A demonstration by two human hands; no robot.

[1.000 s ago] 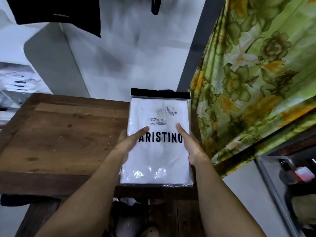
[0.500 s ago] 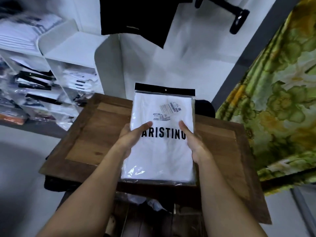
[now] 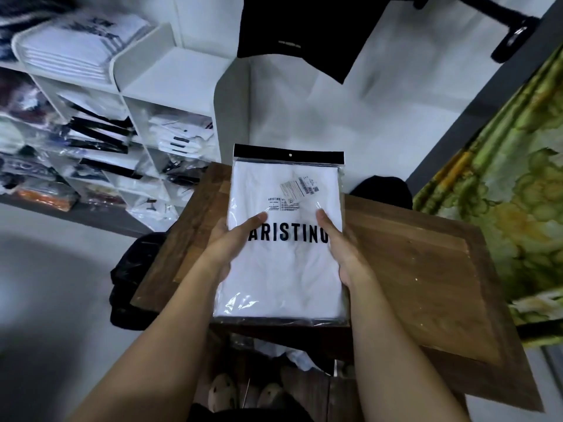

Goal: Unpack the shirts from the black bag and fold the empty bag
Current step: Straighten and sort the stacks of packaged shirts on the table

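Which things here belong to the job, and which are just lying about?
Job: white plastic-wrapped shirt in left hand and right hand; crumpled black plastic bag; brown wooden table.
Lying about: white shelf unit; green floral curtain; hanging black garment.

Packaged shirt (image 3: 286,275) in left hand (image 3: 227,242) and right hand (image 3: 342,248), over table (image 3: 420,269)

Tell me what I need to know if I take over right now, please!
Left grip and right grip: both hold the white folded shirt in its clear plastic pack with black top strip, thumbs on front, above the brown wooden table.
Crumpled black plastic bag: by the table's left edge.
Done: this shirt is out.
Left: set it down, check the bag for more, fold the bag.
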